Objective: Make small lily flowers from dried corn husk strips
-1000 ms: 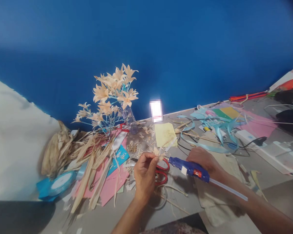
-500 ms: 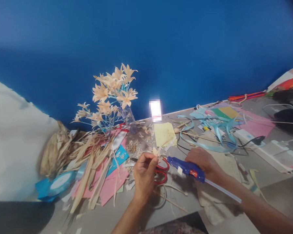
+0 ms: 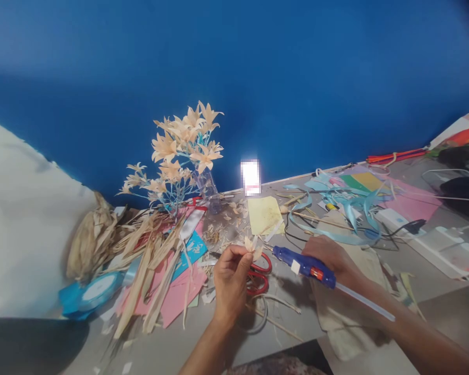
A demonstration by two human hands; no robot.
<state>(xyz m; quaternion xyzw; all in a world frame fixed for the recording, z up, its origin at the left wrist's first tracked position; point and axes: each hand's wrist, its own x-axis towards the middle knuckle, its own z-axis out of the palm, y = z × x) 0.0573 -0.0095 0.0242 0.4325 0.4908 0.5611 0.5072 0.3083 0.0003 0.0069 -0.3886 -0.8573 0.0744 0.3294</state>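
With hours counted from the middle of the view, a deep blue wall (image 3: 297, 78) spreads from ten o'clock through twelve to two. Below it runs the grey worktop (image 3: 172, 349), strewn with scraps. At ten o'clock a spray of peach artificial flowers (image 3: 185, 133) on pale blue stems stands upright near the wall. Long dry husk strips (image 3: 136, 293) sprawl at eight, partly over pink sheets (image 3: 183, 302) at seven. A light blue ribbon (image 3: 349, 214) lies in loose loops between three and four.

The right hand (image 3: 326, 255) is at four o'clock, its fingers curled about a blue glue gun (image 3: 305, 265); the grip itself is hidden. The gun's nozzle points toward ten, and a clear glue stick (image 3: 365, 303) juts from its back end toward four. The left hand (image 3: 231, 276) is at six, thumb and forefinger pinching a small pale flower (image 3: 250, 247) above the worktop, between five and six. A yellow sheet (image 3: 263, 213) lies flat at four, just beyond that flower. Red-handled scissors (image 3: 269, 265) lie at five, partly behind the left hand. The nozzle is near the petals; whether they touch is too small to tell.
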